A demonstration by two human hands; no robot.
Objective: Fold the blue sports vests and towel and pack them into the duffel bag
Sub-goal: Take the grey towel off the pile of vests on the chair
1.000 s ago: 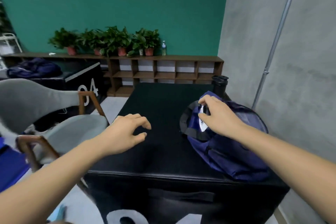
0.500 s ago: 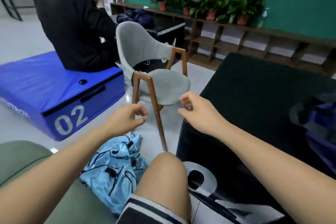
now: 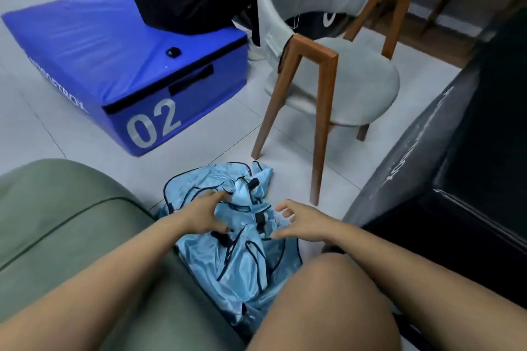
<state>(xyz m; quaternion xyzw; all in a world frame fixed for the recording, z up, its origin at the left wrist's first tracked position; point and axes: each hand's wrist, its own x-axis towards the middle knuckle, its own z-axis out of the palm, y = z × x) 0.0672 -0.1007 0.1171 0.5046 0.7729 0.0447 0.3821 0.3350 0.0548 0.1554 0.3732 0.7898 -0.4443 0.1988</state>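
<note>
**Satin vests heaped on the floor, both hands open over them**

Satin-shiny, pale blue sports vests with dark piping [image 3: 242, 259] lie in one crumpled heap on the grey tiled floor [image 3: 228, 137]. They are wedged between a sage-green padded seat [image 3: 71, 222] and the person's bare knee [image 3: 328, 293]. The heap's long axis runs away from the person, from under the knee toward the near leg of a grey upholstered chair with wooden legs [image 3: 356, 88].

The left hand [image 3: 204, 216] is the nearer one. It lies over the far half of the heap with fingers spread and straight, apparently touching the cloth but gripping nothing. The right hand [image 3: 302, 222] hangs just beside the heap's right edge, fingers loosely parted and empty. The vests therefore lie directly under the left hand, and inward and slightly forward of the right.

Folding has not begun. A likely next step is to pick one vest out of the tangle, which looks awkward since slippery layers and straps overlap. A black padded box [image 3: 456, 179] stands to the right. Neither the towel nor the duffel bag is in view.
</note>
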